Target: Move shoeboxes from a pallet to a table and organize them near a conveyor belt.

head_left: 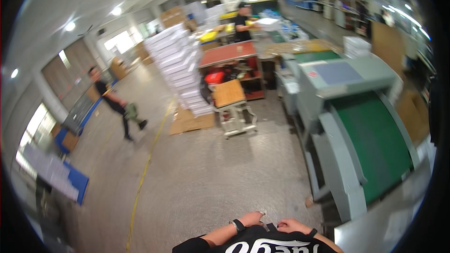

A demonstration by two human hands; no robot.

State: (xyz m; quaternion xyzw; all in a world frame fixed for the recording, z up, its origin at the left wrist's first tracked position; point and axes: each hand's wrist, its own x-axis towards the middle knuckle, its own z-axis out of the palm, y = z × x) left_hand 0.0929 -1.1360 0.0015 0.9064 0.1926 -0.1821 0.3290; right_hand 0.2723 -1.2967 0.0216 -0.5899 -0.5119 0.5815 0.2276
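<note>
While L hand (251,219) & R hand (291,226) are nr blk shirt (260,235), can't tell either grip's spread/contents.

Passage: floor (201,173) ahead | right: green-belted machine (354,136) blocks | beyond: wheeled stand (229,94), white stack (178,68) | left: person (110,94)

Hands drawn in before the torso

The left forearm (218,237) slanted up and inward from a black sleeve (192,245), a dark band (238,225) around its wrist. The left hand (253,218) pointed toward the person's right, fingers loosely bent. Opposite, the right forearm (330,244) angled inward too, its wrist also banded, and the right hand (293,226) had its fingers curled. The hands lay near each other, apart; whether either gripped anything was too small to tell.
</note>
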